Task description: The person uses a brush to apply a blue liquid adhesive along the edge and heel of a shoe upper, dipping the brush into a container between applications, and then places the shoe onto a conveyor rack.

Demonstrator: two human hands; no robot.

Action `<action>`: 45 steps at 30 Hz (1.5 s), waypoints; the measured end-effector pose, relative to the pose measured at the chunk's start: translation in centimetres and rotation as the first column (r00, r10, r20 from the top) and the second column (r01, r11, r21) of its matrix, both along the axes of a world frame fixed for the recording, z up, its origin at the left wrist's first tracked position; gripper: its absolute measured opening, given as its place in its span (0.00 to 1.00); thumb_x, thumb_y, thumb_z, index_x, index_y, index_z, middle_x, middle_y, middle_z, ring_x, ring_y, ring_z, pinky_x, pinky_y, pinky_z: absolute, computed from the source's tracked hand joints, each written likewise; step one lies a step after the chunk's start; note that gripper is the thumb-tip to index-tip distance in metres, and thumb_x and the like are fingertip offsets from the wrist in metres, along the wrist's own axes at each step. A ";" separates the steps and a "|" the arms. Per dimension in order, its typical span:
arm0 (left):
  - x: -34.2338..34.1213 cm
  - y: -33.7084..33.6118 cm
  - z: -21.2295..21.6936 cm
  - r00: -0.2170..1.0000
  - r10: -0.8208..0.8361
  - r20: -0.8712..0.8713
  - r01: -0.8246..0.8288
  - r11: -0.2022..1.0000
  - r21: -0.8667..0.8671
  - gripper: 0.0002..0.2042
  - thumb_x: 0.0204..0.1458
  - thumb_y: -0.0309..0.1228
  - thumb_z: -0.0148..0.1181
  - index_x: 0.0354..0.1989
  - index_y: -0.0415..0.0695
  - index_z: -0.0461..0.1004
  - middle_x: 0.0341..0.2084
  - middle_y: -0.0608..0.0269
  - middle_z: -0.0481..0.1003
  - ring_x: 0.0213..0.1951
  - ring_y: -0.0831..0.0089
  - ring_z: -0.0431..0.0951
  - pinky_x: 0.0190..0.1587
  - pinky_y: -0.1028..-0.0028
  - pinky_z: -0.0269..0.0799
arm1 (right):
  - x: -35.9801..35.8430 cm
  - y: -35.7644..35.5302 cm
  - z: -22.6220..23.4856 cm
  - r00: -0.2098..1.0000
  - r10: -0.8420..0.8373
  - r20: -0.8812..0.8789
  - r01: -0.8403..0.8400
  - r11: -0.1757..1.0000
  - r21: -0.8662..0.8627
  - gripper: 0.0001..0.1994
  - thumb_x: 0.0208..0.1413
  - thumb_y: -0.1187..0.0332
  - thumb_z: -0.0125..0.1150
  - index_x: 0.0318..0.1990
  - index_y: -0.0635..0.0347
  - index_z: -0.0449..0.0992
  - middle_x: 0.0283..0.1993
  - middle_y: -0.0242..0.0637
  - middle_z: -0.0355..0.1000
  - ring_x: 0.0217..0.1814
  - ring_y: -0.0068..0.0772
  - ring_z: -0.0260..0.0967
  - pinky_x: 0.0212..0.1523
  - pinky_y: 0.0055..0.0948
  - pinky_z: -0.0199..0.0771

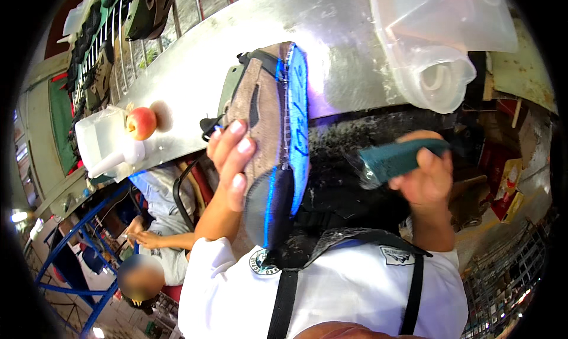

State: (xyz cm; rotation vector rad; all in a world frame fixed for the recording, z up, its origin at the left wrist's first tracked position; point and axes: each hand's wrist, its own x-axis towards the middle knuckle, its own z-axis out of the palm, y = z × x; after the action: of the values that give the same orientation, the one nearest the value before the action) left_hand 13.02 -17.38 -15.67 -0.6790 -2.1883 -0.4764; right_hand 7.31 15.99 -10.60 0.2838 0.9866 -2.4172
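Observation:
A brown suede shoe upper [263, 108] with a dark grey toe is in my left hand [231, 161], whose fingers are wrapped round its side. Its toe points toward me and its heel lies over the metal table. The underside [298, 126] faces right, lit bright blue, with dark handwritten marks and stitching along the edge. Apart from the shoe, on the right, my right hand [429, 173] is closed round a flat dark teal piece [402, 158] with a clear, ragged end. I cannot make out its exact kind.
A shiny metal table [343, 61] spans the far side. At its left a red apple [141, 123] rests by a white plastic container [106, 141]; a translucent plastic container [438, 43] stands at right. Shoes [100, 73] hang on a rack far left. Another person [165, 238] sits at left.

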 end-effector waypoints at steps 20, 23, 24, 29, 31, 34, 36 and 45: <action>-0.2 2.4 -4.7 0.939 0.147 -0.310 -0.085 0.975 0.206 0.40 0.57 0.40 0.63 0.70 0.41 0.44 0.54 0.55 0.67 0.55 0.49 0.73 0.65 0.45 0.57 | -1.3 -5.1 -2.8 0.666 0.220 -0.713 -0.345 0.938 -0.033 0.18 0.58 0.75 0.63 0.54 0.78 0.74 0.44 0.59 0.79 0.39 0.42 0.82 0.41 0.39 0.86; -0.8 2.3 -5.1 0.926 0.145 -0.350 -0.073 0.975 0.212 0.39 0.58 0.40 0.62 0.70 0.41 0.45 0.53 0.55 0.67 0.54 0.49 0.74 0.64 0.45 0.57 | -3.9 -5.3 -2.5 0.843 0.251 -0.476 -0.130 0.953 0.274 0.15 0.58 0.76 0.65 0.52 0.73 0.76 0.44 0.48 0.80 0.37 0.30 0.79 0.38 0.28 0.82; -1.1 2.5 -5.0 0.924 0.145 -0.355 -0.067 0.972 0.225 0.38 0.58 0.40 0.61 0.70 0.41 0.45 0.52 0.55 0.68 0.54 0.49 0.74 0.64 0.45 0.58 | -4.5 -6.1 -3.0 0.833 0.196 -0.518 -0.031 0.950 0.310 0.13 0.57 0.76 0.68 0.48 0.69 0.77 0.44 0.45 0.81 0.39 0.31 0.80 0.38 0.28 0.81; -1.7 3.3 -4.8 0.904 0.151 -0.401 -0.031 0.956 0.290 0.33 0.60 0.40 0.58 0.69 0.42 0.49 0.49 0.56 0.70 0.52 0.49 0.74 0.63 0.46 0.58 | -5.6 -6.5 -3.3 0.466 0.305 -0.831 0.107 0.912 0.395 0.10 0.54 0.76 0.71 0.42 0.67 0.77 0.44 0.48 0.80 0.43 0.42 0.81 0.43 0.34 0.81; -1.6 2.9 -4.6 0.917 0.093 -0.387 0.023 0.958 0.284 0.32 0.61 0.40 0.58 0.69 0.43 0.51 0.49 0.57 0.71 0.52 0.50 0.75 0.63 0.47 0.59 | -5.6 -5.8 -2.9 0.441 0.338 -0.831 0.042 0.918 0.395 0.13 0.54 0.72 0.70 0.45 0.70 0.79 0.43 0.53 0.79 0.42 0.44 0.80 0.46 0.35 0.80; -0.9 2.3 -4.7 0.936 0.050 -0.348 0.048 0.963 0.267 0.31 0.61 0.40 0.58 0.68 0.43 0.53 0.50 0.58 0.71 0.51 0.50 0.75 0.63 0.48 0.59 | -6.0 -5.9 -3.0 0.515 0.315 -0.797 0.027 0.923 0.383 0.13 0.55 0.76 0.67 0.46 0.73 0.77 0.45 0.54 0.78 0.39 0.38 0.79 0.42 0.31 0.80; -0.8 2.2 -4.4 0.945 0.018 -0.327 0.073 0.962 0.262 0.31 0.60 0.40 0.58 0.67 0.43 0.54 0.50 0.58 0.71 0.51 0.50 0.75 0.63 0.48 0.58 | -6.3 -6.1 -3.0 0.522 0.299 -0.799 0.069 0.919 0.389 0.13 0.55 0.79 0.65 0.47 0.74 0.76 0.46 0.55 0.77 0.37 0.35 0.79 0.40 0.29 0.80; -0.7 4.4 -3.8 0.933 0.162 -0.320 -0.058 0.949 0.311 0.30 0.61 0.44 0.57 0.65 0.43 0.55 0.48 0.61 0.71 0.50 0.53 0.75 0.61 0.48 0.57 | -6.7 -7.2 -0.7 0.490 0.364 -0.792 0.221 0.827 0.517 0.12 0.53 0.83 0.63 0.46 0.77 0.75 0.40 0.52 0.78 0.39 0.33 0.77 0.41 0.29 0.77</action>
State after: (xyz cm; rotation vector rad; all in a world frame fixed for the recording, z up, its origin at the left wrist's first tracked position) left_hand 12.33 -12.94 -19.51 -0.4322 -1.7679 -0.5680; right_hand 0.58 8.75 -11.27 -0.9367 2.1137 -2.0280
